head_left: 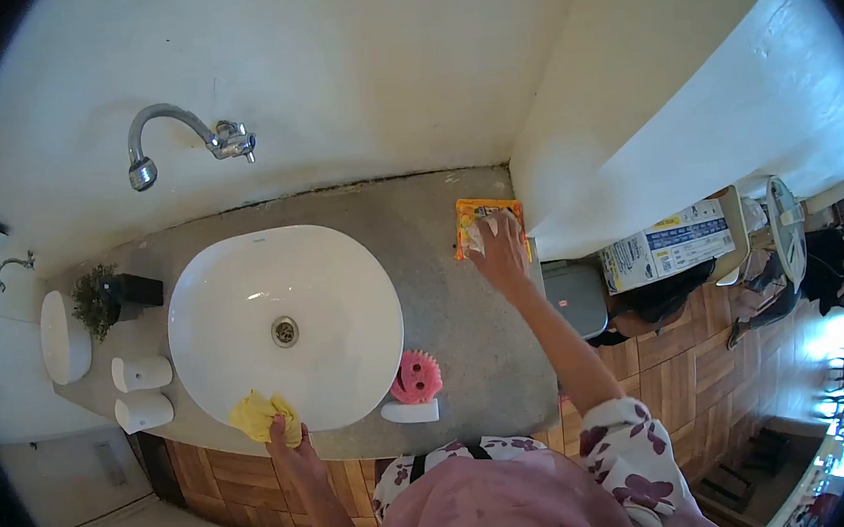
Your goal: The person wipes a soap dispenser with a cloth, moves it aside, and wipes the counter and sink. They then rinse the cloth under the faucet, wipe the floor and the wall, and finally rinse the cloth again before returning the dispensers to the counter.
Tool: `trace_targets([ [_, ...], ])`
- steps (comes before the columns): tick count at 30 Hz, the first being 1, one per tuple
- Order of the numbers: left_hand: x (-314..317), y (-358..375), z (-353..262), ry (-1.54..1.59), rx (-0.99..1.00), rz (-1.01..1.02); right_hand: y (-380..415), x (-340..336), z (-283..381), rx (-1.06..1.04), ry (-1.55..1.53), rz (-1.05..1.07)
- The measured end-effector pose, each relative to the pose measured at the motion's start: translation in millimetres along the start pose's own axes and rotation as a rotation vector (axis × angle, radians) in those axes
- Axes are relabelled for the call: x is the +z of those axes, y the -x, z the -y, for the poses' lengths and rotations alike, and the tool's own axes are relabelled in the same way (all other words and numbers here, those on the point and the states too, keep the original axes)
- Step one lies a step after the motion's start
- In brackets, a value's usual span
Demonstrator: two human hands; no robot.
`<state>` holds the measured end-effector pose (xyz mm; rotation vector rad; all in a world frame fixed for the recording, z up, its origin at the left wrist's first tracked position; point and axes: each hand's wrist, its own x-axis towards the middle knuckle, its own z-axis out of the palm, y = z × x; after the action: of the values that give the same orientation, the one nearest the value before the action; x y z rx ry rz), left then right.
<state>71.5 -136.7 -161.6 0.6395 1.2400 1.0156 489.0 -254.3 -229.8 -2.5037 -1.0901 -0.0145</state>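
My left hand (296,457) is closed around a crumpled yellow cloth (258,415), which lies over the near rim of the white oval basin (374,268). To the far right of the counter, my right hand (499,249) has its fingers curled over an orange packet (473,209). Part of the packet is hidden under the hand, as are some fingertips. A pink scrubbing brush with a smiling face (417,376) rests by the basin's right side, next to a small white block-shaped item (411,411).
A curved metal faucet (168,113) juts from the wall above the basin. Left of it stand a dark potted plant (133,293), two white cups (146,410) and a second basin (65,337). The grey counter (459,341) ends at a wall; people and furniture are beyond.
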Motion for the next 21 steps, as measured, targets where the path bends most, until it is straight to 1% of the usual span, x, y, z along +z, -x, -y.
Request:
trace_targets([
  [2,9.8,2.0,-2.7,0.0,0.015,-0.022,-20.9,-8.0,0.8,0.034,0.239,0.136],
  [3,14.4,2.0,-4.6,-0.002,0.029,-0.044,-24.3,-2.3,0.1,0.032,0.238,0.134],
  [5,18.7,0.2,-9.0,-0.004,0.029,-0.026,-28.0,12.2,0.0,0.119,0.335,0.344],
  [6,20.7,-1.4,-9.9,-0.007,0.027,-0.01,-29.4,11.5,1.8,0.116,0.334,0.343],
  [9,26.4,-5.9,-10.6,-0.007,0.06,0.009,-31.8,13.7,-1.1,0.055,0.369,0.328],
  [11,29.6,-10.7,-8.0,0.0,0.049,-0.009,-35.0,24.1,-15.7,-0.048,0.365,0.252],
  [12,31.9,-12.7,-7.1,0.01,0.041,-0.025,-35.1,25.3,-21.2,-0.044,0.366,0.254],
  [14,38.1,-14.0,-6.8,0.022,0.03,-0.002,-34.1,27.2,-31.6,-0.147,0.326,0.037],
  [15,40.7,-14.3,-6.6,0.037,0.023,0.018,-32.4,21.3,-30.8,-0.144,0.329,0.037],
  [18,42.5,-15.1,-6.6,0.022,0.015,0.035,-8.7,4.7,-22.0,-0.135,0.29,0.033],
  [20,39.5,-15.3,-4.2,0.03,0.026,0.017,25.4,-4.0,-6.3,-0.277,0.341,-0.11],
  [21,37.6,-15.2,-2.7,0.039,0.037,0.001,43.6,-14.5,6.9,-0.298,0.31,-0.088],
])
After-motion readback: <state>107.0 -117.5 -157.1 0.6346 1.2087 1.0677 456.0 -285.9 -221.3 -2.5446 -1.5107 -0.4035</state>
